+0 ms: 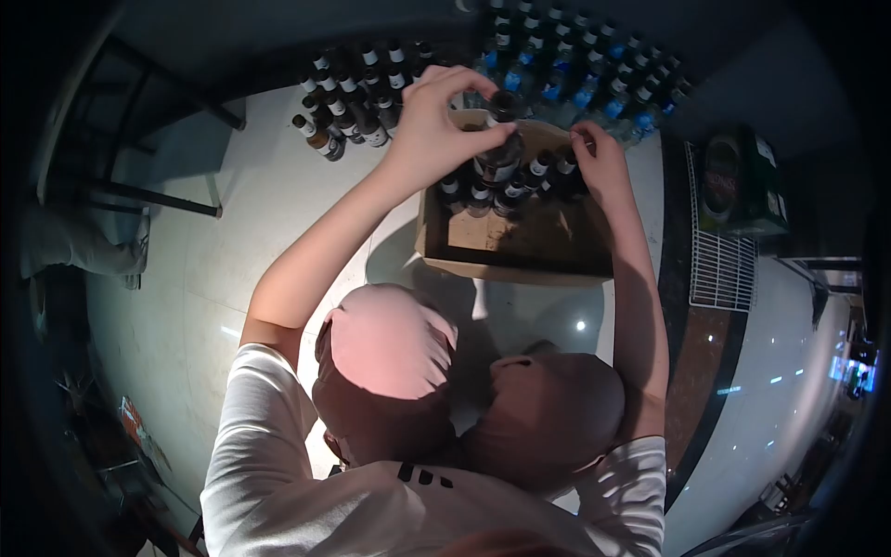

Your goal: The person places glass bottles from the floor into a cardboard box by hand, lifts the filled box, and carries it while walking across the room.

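My left hand [444, 121] is closed around the neck of a dark bottle [498, 153], held upright over the back part of an open cardboard box [520, 271]. Several dark bottles [480, 198] with pale neck labels stand inside the box, below and beside the held one. At the box's right back edge is my right hand [597, 153], fingers curled, thumb and fingertips close together. Whatever its fingertips may pinch is too small to make out.
Behind the box stand dark bottles [348, 116] at left and green bottles with blue labels [587, 91] at right. A wire rack [722, 269] and a green carton [742, 181] are on the right. A metal-legged stool [176, 200] stands at left, near another person's leg [88, 241].
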`<state>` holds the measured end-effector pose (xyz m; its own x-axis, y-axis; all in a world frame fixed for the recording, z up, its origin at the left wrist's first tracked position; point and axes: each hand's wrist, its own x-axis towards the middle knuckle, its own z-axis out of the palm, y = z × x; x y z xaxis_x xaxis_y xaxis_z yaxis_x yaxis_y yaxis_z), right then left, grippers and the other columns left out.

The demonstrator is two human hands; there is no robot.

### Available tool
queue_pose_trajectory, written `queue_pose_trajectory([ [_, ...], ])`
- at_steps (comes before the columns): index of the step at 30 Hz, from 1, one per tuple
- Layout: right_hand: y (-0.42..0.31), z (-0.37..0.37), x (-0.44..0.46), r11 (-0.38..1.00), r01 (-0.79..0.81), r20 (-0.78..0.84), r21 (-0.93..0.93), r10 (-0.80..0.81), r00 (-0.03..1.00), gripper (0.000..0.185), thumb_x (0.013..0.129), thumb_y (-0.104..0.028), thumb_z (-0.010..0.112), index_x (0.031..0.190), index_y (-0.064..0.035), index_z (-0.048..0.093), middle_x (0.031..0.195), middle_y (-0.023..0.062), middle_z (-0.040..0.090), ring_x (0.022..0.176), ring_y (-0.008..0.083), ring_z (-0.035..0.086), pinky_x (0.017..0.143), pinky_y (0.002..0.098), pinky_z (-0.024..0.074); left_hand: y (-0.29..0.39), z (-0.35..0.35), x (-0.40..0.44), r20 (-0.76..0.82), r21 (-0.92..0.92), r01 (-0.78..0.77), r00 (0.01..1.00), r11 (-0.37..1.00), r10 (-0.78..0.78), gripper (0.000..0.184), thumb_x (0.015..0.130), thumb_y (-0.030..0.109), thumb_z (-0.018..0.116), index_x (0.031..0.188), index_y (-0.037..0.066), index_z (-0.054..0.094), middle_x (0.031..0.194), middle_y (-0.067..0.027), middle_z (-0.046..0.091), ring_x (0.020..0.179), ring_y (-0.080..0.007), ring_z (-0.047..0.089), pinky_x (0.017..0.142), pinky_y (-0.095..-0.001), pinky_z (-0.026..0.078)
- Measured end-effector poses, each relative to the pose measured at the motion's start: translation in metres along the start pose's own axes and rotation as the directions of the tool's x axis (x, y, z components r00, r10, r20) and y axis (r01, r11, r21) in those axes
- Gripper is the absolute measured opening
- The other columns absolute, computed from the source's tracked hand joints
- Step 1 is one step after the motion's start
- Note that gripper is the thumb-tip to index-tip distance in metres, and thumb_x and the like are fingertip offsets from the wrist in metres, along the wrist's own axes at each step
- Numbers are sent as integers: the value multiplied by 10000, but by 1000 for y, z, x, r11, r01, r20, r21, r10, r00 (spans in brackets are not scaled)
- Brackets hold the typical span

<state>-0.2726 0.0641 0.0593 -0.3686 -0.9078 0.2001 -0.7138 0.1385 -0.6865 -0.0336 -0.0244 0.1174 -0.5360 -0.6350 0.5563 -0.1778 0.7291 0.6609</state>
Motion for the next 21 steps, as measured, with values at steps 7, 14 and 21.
queue_pose_trajectory([
  [7, 28, -40, -9, 996, -93, -24, -12, 93, 995, 182, 857, -150, 539, 970, -27, 613, 762, 174, 631, 736, 332, 628, 641, 383, 476, 16, 85, 13, 124, -110, -58, 990, 992, 72, 315, 673, 246, 773, 888, 70, 626, 887, -21, 617, 961, -202, 513, 886, -346, 363],
  [14, 30, -56, -16, 978, -82, -190, -194, 44, 981, 183, 879, -170, 539, 949, -13, 603, 790, 190, 627, 746, 373, 608, 649, 435, 472, -18, 158, -15, 277, -125, -12, 960, 992, 46, 328, 662, 268, 777, 882, 107, 595, 901, 4, 586, 1012, -187, 477, 945, -365, 233],
  [21, 26, -38, -26, 995, -85, -84, -58, 80, 993, 175, 871, -170, 535, 890, -5, 587, 717, 176, 600, 693, 367, 591, 619, 417, 452, -50, 183, -39, 434, 130, -140, 898, 982, 70, 333, 628, 267, 755, 831, 72, 577, 835, -39, 560, 980, -233, 472, 937, -402, 238],
])
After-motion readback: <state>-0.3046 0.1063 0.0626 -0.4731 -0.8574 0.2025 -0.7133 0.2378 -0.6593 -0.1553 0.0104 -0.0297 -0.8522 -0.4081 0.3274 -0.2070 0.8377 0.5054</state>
